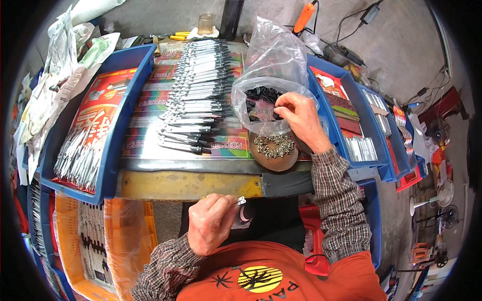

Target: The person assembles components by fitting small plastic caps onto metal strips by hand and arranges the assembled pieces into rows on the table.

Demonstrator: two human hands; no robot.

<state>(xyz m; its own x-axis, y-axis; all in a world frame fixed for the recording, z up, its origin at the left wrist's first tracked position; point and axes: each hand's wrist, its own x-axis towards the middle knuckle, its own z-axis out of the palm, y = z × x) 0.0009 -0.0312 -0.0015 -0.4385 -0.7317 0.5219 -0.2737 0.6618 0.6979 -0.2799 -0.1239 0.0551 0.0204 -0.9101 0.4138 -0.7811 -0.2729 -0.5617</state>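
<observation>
My left hand [213, 226] is closed in front of the table's edge, its fingers pressed round a slim silver metal piece [241, 200] whose pale end sticks out to the right. My right hand [302, 119] reaches over a clear plastic bag [240, 103], thumb and fingers pinched together at its opening. Small black parts [263, 94] lie inside that bag. Whatever the right fingertips hold, I cannot make out. Just below the bag, a round brown dish [276, 163] carries a ring of small brassy metal parts [273, 145].
A long row of silver pieces with black ends [196, 100] covers the table's middle. Blue trays with silver strips stand at the left [108, 173] and right [384, 156]. Below the table at the left is an orange crate [128, 226]. An orange-handled tool [304, 18] is at the back.
</observation>
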